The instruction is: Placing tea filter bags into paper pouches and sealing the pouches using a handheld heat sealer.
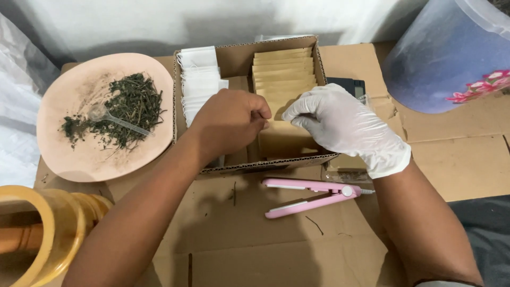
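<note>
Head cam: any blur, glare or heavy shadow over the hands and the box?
Head view: sharp overall, no motion blur on the left hand or gloved right hand; soft even light, no glare, even on the pink sealer; the arms cast mild shadows on the cardboard below the box; edges bend slightly, as at the blue tub.

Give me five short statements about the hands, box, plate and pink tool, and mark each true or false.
1. The right hand wears a white glove. True.
2. The left hand is gloved too. False: it is bare.
3. Both hands are over the cardboard box, at the brown envelopes. True.
4. The plate holds dried green leaves and a clear spoon. True.
5. The pink hinged tool is held in the right hand. False: it lies on the cardboard sheet before the box, untouched.
</note>
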